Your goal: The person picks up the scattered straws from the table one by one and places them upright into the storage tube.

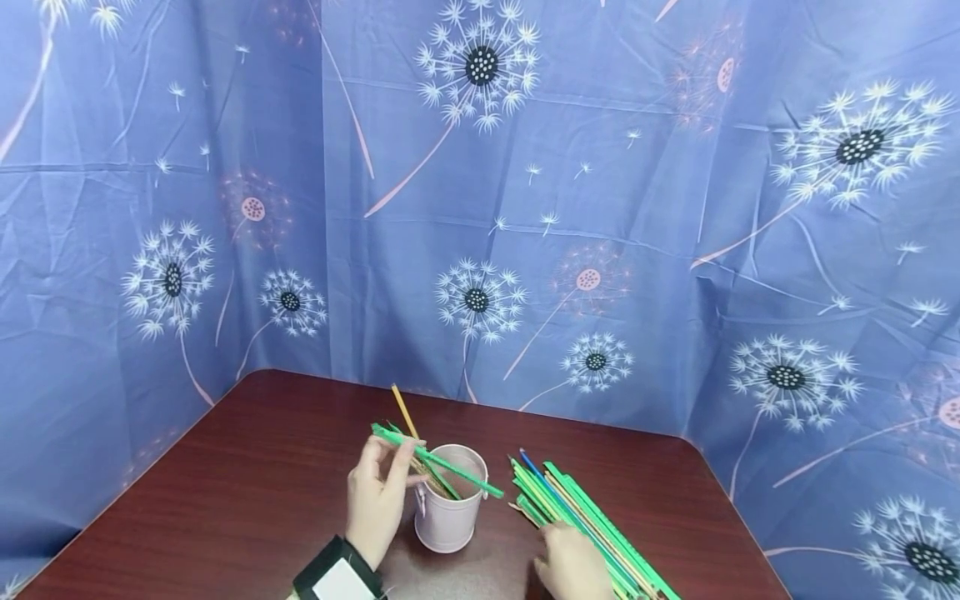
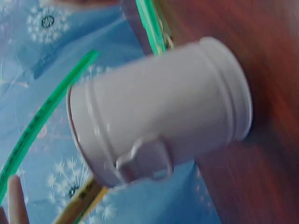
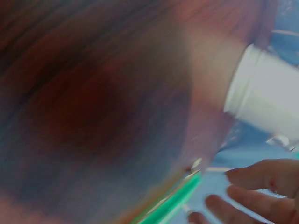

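Observation:
My left hand [image 1: 408, 460] pinches a long green stick [image 1: 450, 471] that lies slanted across the mouth of a pale lilac metal cup [image 1: 448, 517]. A yellow pencil [image 1: 403, 410] and other sticks lean out of the cup. In the left wrist view the cup [image 2: 159, 112] fills the frame, with the green stick [image 2: 42, 121] and a yellow pencil [image 2: 79, 203] beside it. My right hand [image 1: 558, 546] rests with relaxed fingers on the near end of a pile of green sticks [image 1: 577, 504] to the right of the cup. The right wrist view shows its fingers [image 3: 261, 186] loose and the cup [image 3: 266, 100] beyond.
The dark red-brown table [image 1: 240, 483] has a rounded far edge. Blue cloth printed with dandelions [image 1: 525, 208] hangs close behind and on both sides. A black and white wrist strap [image 1: 333, 575] sits on my left forearm.

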The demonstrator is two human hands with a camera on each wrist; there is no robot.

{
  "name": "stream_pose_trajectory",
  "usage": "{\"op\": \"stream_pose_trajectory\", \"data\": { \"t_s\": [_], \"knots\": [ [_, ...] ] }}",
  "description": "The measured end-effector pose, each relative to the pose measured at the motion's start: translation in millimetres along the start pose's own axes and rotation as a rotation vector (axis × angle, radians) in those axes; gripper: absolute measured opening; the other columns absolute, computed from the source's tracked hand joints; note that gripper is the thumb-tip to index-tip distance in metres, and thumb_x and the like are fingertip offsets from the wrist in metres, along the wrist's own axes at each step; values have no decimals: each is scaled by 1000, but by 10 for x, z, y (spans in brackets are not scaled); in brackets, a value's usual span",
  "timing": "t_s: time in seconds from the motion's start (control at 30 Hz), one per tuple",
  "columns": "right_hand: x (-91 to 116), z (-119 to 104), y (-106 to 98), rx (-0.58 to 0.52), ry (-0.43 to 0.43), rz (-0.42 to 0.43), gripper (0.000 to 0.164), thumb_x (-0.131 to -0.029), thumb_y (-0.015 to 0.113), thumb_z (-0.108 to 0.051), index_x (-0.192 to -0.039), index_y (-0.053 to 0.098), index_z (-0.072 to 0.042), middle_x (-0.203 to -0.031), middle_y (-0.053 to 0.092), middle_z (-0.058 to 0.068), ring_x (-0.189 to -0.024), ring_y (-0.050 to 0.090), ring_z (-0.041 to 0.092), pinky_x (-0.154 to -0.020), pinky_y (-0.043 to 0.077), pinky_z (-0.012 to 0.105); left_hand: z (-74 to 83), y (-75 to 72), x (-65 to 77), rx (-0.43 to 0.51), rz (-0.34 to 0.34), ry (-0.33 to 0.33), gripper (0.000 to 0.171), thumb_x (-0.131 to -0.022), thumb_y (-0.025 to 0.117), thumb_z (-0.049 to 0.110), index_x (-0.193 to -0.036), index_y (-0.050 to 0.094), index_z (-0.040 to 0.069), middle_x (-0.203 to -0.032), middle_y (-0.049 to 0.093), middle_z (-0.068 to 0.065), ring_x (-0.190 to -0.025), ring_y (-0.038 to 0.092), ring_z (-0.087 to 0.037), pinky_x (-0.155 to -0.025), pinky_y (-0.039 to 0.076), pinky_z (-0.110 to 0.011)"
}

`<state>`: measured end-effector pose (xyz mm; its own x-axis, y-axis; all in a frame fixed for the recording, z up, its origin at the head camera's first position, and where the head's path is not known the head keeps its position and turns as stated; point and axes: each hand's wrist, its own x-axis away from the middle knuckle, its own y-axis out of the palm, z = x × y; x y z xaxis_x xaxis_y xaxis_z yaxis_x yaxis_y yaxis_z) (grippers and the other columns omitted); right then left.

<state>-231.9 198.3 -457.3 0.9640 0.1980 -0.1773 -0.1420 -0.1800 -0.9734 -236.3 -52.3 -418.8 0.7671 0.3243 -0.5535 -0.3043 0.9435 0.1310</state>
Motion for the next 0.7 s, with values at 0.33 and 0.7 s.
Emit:
{"op": "stream_pose_trajectory", "data": {
  "t_s": [0.33,0.7],
  "knots": [
    [22,332,167,62,97,-89,14,-69,73,0,-71,62,-7,-67,62,6,-63,63,23,-56,53,38,-26,-115,-137,46,79,106,13,-104,46,4,-106,48,-8,-98,67,-25,-79,71,-5,-59,63,-33],
    [-2,389,178,67,107,-17,12,-70,72,3,-70,67,-8,-68,62,7,-66,66,27,-57,56,42,-203,-60,33,-205,-20,297,12,-90,67,-4,-94,63,7,-84,71,-4,-68,69,-10,-55,58,-17]
  ]
}}
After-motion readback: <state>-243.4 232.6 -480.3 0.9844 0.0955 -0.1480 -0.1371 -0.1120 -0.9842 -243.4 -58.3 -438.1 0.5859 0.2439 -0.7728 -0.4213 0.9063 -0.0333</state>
